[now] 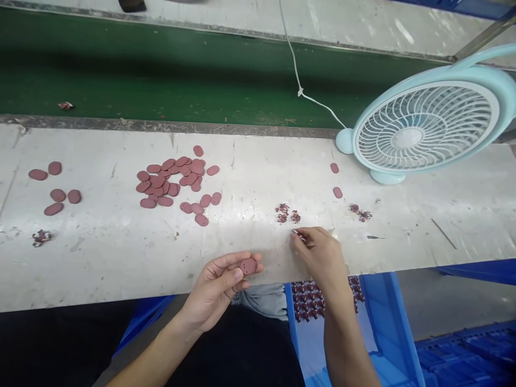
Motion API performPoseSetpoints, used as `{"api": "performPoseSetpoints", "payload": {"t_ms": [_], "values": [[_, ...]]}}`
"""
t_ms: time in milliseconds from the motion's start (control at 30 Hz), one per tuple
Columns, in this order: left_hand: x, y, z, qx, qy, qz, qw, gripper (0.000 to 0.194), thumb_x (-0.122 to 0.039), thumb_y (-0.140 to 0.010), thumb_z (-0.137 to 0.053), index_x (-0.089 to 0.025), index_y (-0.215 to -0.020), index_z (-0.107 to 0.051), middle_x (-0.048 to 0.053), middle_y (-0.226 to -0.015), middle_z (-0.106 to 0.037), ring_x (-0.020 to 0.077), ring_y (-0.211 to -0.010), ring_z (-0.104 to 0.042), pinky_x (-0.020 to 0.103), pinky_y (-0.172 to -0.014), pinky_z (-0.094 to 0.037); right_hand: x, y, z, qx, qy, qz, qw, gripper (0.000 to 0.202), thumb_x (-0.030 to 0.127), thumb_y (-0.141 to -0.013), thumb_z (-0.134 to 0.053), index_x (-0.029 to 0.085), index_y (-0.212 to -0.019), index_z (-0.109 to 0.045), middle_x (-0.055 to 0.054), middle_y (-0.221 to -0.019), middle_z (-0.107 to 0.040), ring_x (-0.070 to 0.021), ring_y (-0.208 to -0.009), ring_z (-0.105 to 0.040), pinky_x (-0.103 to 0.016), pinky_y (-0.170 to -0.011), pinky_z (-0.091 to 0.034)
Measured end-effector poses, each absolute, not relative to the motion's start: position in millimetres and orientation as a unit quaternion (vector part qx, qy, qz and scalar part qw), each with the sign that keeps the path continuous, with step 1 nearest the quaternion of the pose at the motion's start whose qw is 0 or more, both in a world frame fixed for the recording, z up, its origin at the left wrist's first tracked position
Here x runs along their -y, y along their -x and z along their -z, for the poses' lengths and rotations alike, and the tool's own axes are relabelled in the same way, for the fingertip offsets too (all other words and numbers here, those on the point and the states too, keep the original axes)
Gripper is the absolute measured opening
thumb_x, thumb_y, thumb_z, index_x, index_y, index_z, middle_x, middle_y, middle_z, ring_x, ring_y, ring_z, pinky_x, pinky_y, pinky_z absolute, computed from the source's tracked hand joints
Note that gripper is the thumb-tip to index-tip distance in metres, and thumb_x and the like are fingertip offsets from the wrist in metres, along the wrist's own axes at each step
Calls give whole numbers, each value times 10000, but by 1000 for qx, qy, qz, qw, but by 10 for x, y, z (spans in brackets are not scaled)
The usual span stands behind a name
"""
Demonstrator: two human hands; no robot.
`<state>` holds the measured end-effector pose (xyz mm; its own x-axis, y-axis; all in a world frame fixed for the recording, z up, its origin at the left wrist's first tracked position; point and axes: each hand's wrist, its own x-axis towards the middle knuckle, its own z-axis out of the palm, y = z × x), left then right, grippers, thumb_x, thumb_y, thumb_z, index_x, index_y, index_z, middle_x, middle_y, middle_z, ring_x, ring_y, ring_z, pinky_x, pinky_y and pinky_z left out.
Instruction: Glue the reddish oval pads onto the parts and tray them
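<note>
My left hand (220, 285) is closed on a reddish-brown oval disc (249, 265) with small holes, pinched between thumb and fingers above the front edge of the bench. A second disc may lie under it; I cannot tell. My right hand (320, 252) pinches a small dark red and white figure-like piece (299, 235) at the bench surface, mostly covered by the fingers. Just beyond it lie several similar small pieces (283, 212). A loose heap of oval discs (161, 180) spreads over the bench, left of centre.
A light blue fan (407, 137) stands at the back right, its white cord (296, 64) crossing a green belt (242, 80). Below the bench (100, 258), a blue crate (393, 317) holds rows of small red pieces (308, 301). More discs (57, 195) lie far left.
</note>
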<state>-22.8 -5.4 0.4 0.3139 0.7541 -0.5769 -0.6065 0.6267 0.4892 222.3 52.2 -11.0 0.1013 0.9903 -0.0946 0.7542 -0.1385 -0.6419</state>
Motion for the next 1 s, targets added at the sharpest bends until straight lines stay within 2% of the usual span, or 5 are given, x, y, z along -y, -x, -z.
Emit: {"api": "performPoseSetpoints", "payload": {"t_ms": [167,300,467,767,1000], "values": [[67,208,-3,-403,-128,-430,797,231,-167,-863,-744,-216,-1085,-786,98,-1239,-757,233,-1096,-734,165,-727,-600,-229,-2167,-187,527,641,-465,308,199,344,-922,-671,241,-1069,-758,-74,-1044,-752,-229,-904,-723,-364,-735,-609],[70,184,1,-395,-177,-448,782,253,-159,-829,-778,-237,-1070,-793,84,-1245,-756,240,-1095,-732,199,-755,-607,12,-1891,-331,463,501,-608,407,179,230,-893,-719,289,-1052,-777,-52,-1066,-712,-197,-934,-699,-298,-707,-611],[79,186,-16,-384,-225,-454,772,258,-142,-820,-782,-235,-1061,-797,85,-1213,-768,230,-1031,-743,318,-897,-612,61,-1622,-305,414,510,-642,395,159,237,-889,-734,278,-1037,-776,-31,-940,-753,-166,-806,-708,-281,-716,-610],[82,204,0,-392,-201,-454,774,247,-119,-788,-807,-205,-1013,-750,92,-1140,-786,221,-993,-753,306,-869,-601,-13,-1601,-384,473,534,-598,365,114,250,-880,-740,281,-986,-767,-11,-931,-757,-149,-798,-709,-246,-688,-596],[76,175,9,-423,-228,-451,752,76,-141,-791,-802,-162,-733,-758,89,-1065,-796,195,-870,-740,284,-766,-597,-54,-1577,-366,429,524,-639,365,92,273,-874,-752,241,-960,-760,-12,-862,-757,-144,-756,-715,-250,-681,-600]]}}
